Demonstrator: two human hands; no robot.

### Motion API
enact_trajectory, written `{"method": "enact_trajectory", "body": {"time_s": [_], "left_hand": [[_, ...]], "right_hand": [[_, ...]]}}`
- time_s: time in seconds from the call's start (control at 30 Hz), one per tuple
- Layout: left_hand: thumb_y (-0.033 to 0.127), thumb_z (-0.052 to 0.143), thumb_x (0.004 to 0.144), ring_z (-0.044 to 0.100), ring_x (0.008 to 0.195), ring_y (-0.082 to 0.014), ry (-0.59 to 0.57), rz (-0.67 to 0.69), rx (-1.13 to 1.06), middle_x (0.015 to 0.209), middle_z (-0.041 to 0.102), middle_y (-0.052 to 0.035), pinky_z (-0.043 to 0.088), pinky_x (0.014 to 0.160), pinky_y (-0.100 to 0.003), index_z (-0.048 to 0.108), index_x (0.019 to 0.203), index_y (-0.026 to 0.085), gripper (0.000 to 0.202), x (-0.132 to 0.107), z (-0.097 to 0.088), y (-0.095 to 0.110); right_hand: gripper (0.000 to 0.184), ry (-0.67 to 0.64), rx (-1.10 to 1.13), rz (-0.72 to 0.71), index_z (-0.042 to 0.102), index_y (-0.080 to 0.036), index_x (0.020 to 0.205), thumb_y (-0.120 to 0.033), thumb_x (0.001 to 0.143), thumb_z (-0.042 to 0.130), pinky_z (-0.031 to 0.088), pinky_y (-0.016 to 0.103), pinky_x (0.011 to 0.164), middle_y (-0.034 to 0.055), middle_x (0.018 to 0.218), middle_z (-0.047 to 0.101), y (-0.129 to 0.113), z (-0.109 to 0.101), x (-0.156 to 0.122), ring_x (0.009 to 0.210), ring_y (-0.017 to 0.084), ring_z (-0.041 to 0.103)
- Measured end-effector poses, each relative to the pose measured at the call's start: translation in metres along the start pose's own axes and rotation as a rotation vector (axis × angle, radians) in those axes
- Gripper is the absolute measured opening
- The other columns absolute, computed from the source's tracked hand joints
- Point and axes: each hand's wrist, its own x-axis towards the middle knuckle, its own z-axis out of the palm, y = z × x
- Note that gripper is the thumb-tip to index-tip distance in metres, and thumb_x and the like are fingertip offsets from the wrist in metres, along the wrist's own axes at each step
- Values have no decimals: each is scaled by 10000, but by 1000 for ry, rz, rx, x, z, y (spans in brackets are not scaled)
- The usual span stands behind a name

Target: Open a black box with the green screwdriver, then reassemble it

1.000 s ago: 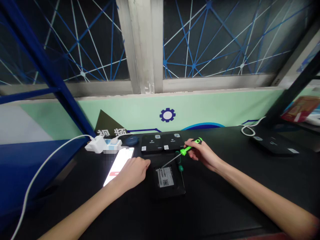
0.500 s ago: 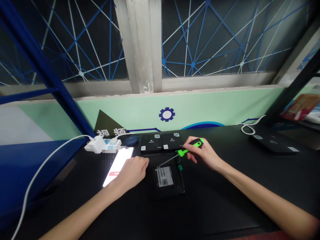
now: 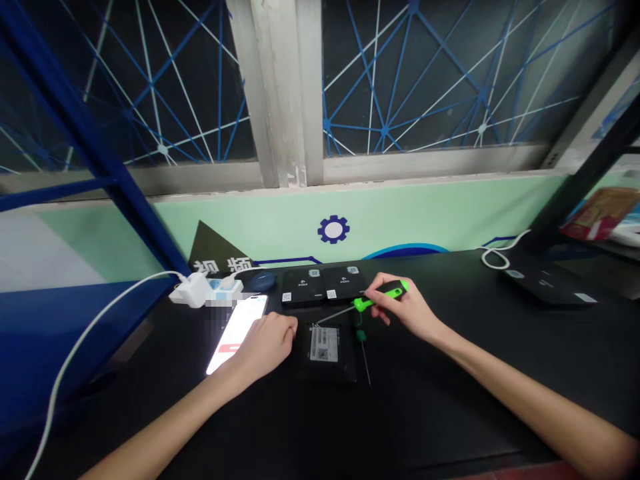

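Observation:
My right hand (image 3: 400,307) grips a screwdriver (image 3: 395,291) with a green and black handle. Its shaft slopes down to the left, and the tip meets the top edge of a flat black box (image 3: 345,363) bearing a white label. Small bright bits, too small to name, lie at the tip. My left hand (image 3: 270,340), fingers curled in, is at the box's upper left corner; whatever the fingers hold, if anything, is hidden. Its wrist lies over the lower part of a lit phone (image 3: 240,327). A second green-handled screwdriver (image 3: 361,335) lies just right of the box.
Two black boxes (image 3: 303,287) stand side by side behind, with a dark blue mouse (image 3: 263,280) left of them. A power strip (image 3: 224,288) holds a white charger (image 3: 195,289) with a cable. Another black device (image 3: 550,288) lies at right, near a white cable (image 3: 495,257).
The labelled box has shifted left and slightly away from me, now close against my left hand. The held screwdriver's tip moved slightly the same way. My left hand has barely moved.

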Motion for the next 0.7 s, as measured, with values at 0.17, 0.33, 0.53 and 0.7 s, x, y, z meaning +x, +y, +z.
{"method": "enact_trajectory", "body": {"time_s": [0.17,0.33,0.53,0.7], "left_hand": [[34,389,783,540,563,-128,-57,-21,-119,594,595,28,285,533,-240,513,576,190,288,0,-4,6],[25,390,769,521,540,-122,-48,-12,-102,571,570,30,274,527,-244,500,570,187,279,-2,-5,10],[21,379,779,488,531,-110,52,64,-85,575,547,37,277,536,-247,464,590,184,263,-2,-3,6],[121,421,855,467,543,-104,214,178,-105,686,579,27,293,520,-238,550,733,194,192,-5,-5,10]], "right_hand": [[274,13,28,0,589,-165,780,-412,864,673,411,221,416,6,569,643,3,-1,2,422,94,504],[261,37,64,-3,586,-165,752,-384,863,677,389,213,405,-2,547,628,7,-3,4,410,86,487],[263,89,181,63,590,-167,730,-381,845,692,342,181,354,-16,486,590,10,-5,5,387,85,473],[280,94,219,111,588,-168,703,-390,829,703,320,175,341,-26,451,559,9,-2,5,369,77,435]]}}
